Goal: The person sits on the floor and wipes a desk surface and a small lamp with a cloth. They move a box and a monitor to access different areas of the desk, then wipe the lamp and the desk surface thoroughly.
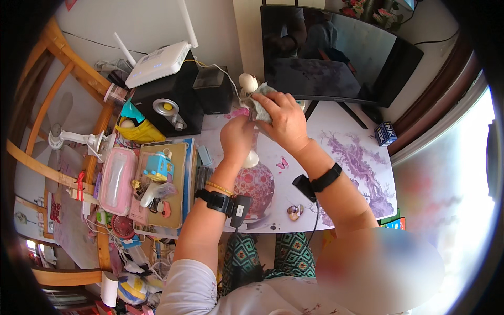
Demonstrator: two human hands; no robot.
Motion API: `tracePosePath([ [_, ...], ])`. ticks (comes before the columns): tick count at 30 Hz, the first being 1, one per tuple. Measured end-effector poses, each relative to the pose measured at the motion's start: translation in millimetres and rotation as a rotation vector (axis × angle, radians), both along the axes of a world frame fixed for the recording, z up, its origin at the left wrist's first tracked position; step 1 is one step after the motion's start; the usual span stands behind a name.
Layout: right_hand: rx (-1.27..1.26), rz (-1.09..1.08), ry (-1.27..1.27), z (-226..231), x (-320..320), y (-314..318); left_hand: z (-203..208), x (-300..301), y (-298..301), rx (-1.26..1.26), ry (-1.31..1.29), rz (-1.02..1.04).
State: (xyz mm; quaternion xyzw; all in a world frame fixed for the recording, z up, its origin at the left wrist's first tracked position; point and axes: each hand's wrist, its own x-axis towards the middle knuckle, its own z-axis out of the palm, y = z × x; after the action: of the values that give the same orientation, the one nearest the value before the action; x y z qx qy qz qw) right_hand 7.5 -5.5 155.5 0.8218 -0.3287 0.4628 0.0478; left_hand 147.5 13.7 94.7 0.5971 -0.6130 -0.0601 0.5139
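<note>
My right hand (pixel 285 122) is closed on a crumpled grey-green cloth (pixel 266 104) above the far middle of the desk. Close beside it, my left hand (pixel 237 137) is a little blurred, its fingers curled in under the cloth; what they grip is hidden. A cream-white rounded piece (pixel 248 82) shows just beyond the cloth. Below my left hand a second white rounded piece (pixel 250 159) sticks out; whether the two belong to one object I cannot tell. On the desk nearer me lies a small brown-and-white shell-like ornament (pixel 294 212).
A curved monitor (pixel 331 58) stands at the back right, with an ink box (pixel 385 134) by its side. At left are black speakers (pixel 167 107), a white router (pixel 159 64), a pink case (pixel 117 181) and a book stack with trinkets. The desk (pixel 315 152) has a printed floral cover.
</note>
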Motion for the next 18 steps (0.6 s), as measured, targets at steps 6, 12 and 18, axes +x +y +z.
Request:
tracePosePath([
  [6, -0.131, 0.118, 0.002, -13, -24, 4, 12, -4, 8, 0.04, 0.15, -0.064],
  [12, -0.177, -0.128, -0.209, 10, -27, 7, 2, -3, 4, -0.039, -0.093, 0.056],
  [18, -0.235, -0.131, 0.262, -5, -8, 14, 0, -5, 1, 0.011, -0.068, 0.12],
])
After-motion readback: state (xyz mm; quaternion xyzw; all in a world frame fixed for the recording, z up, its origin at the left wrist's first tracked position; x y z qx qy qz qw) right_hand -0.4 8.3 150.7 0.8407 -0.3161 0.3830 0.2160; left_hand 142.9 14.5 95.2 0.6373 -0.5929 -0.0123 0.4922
